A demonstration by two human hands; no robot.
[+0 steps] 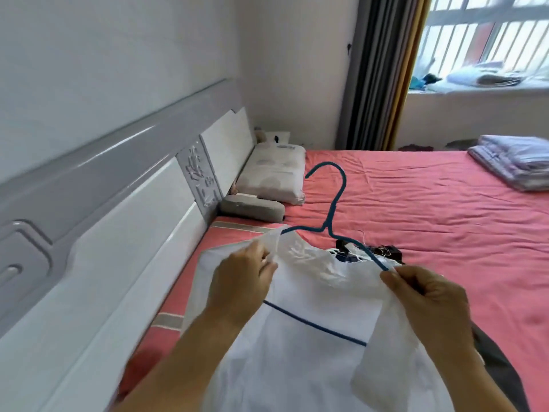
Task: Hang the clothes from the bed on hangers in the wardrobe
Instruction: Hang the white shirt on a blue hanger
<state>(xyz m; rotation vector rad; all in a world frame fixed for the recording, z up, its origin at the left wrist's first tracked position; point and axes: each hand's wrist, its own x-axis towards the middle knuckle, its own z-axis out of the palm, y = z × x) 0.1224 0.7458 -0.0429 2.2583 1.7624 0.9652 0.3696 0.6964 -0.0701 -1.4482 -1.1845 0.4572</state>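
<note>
1. The left hand [242, 275] pinches the left shoulder of a white garment [312, 346], fingers curled round the thin cloth.
2. The right hand [427, 295] grips the garment's right shoulder together with the end of a blue hanger [334, 214].
3. The hanger's hook rises beyond and between the hands; its lower bar shows through the cloth between them.
4. The garment hangs spread between both hands, above the pink bed [430, 215].
5. A dark piece of clothing [389, 252] lies on the bed just beyond the right hand.
6. Beyond the left hand, a white pillow [274, 176] and a grey pillow [252, 208] rest against the headboard [118, 185].
7. Far beyond the right hand lies folded bedding [517, 160].
</note>
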